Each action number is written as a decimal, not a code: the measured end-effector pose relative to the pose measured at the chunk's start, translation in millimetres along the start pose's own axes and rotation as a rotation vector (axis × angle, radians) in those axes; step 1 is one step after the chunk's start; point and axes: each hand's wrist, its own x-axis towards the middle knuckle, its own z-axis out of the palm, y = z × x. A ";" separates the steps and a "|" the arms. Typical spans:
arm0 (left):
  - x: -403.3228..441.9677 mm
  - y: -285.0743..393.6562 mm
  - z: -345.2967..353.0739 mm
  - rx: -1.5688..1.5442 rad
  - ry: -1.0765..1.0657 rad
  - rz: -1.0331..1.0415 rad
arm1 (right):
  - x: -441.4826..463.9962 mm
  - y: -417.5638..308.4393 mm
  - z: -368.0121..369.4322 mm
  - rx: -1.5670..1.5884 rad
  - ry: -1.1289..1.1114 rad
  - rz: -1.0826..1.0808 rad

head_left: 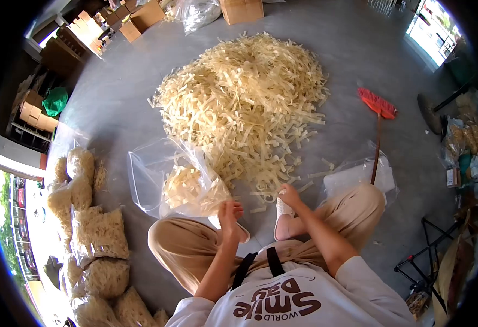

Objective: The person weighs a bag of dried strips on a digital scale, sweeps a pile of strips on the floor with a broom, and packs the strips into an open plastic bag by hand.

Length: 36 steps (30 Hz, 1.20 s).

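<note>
A large heap of pale yellow flat strips (pixel 244 92) lies on the grey floor in front of me. At its near left edge, a clear plastic bag (pixel 146 177) lies open, with some strips inside it. My left hand (pixel 230 216) is at the near right edge of this bag, fingers partly bent; whether it grips the plastic is too small to tell. Over my right shoe, near the heap's front edge, my right hand (pixel 289 195) has its fingers curled together, and what they hold, if anything, cannot be made out.
Filled clear bags (pixel 100 231) are stacked at the left. A red broom (pixel 378 103) lies at the right, its handle reaching a pile of flat clear bags (pixel 353 180). Cardboard boxes (pixel 241 11) stand at the back. A black folding frame (pixel 427 250) is at the lower right.
</note>
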 end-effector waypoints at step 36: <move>312.7 -54.3 22.2 0.687 0.683 -0.170 | 331.2 -55.7 -44.0 -0.255 0.286 0.138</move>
